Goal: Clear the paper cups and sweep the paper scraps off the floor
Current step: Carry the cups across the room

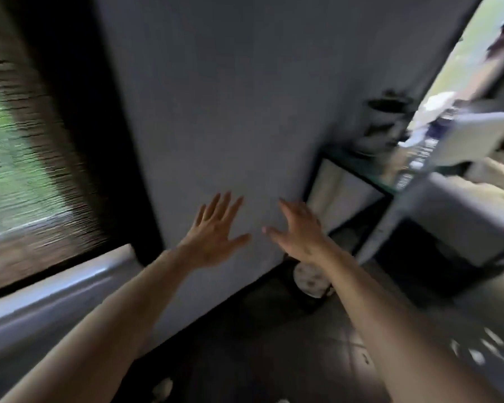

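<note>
A: Left hand (216, 231) and right hand (300, 231) are both out, fingers (224, 205) spread wide, holding nothing, close to the wall (230, 112)!

B: And the paper scraps (477, 354)?

A: White flecks on the floor (274, 344), low right, well apart from the hands. I can't make out any cups in this blur.

B: Danger?

A: A hasty swing beside the glass table (370, 167) could knock things off it, I reckon.

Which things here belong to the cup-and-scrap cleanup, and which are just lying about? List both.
Job: white paper scraps on the floor; left hand and right hand, both open and empty.

Lying about: dark pot on the glass shelf; patterned round vessel on the floor; window.
</note>
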Demonstrator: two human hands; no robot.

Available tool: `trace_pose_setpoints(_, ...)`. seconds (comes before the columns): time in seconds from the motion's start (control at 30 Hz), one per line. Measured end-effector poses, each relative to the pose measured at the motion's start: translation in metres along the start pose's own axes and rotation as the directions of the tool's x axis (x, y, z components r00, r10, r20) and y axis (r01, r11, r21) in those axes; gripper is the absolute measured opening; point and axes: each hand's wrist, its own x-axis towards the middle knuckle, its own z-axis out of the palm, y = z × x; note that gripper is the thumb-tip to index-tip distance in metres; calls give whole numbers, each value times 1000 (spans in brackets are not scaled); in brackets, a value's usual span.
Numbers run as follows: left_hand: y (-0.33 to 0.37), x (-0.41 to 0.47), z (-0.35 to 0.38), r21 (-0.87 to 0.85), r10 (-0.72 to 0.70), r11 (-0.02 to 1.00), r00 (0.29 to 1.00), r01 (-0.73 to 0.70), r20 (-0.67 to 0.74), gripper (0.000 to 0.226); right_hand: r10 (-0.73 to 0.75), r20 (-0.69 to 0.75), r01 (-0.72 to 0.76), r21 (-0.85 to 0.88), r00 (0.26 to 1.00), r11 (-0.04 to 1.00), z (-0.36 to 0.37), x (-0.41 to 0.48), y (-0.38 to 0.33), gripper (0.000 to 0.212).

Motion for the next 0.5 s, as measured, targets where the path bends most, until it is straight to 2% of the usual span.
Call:
trace_pose_setpoints(0.1,89,57,10,16,171,985,985,-172,34,82,198,-119,-201,-15,973,979,-59,-42,72,79)
trace_pose_setpoints(0.23,222,113,53,-42,380,925,913,-378,147,87,432,-222,-439,19,874,898,-111,-106,173,76)
trace_pose_setpoints(0.37,359,146,113,-124,595,803,776,-583,208,85,623,-315,-633,81,716,770,-153,-166,282,77)
trace_pose_setpoints(0.5,494,184,171,-154,732,674,624,-723,274,86,747,-349,-741,180,566,646,-199,-215,395,78)
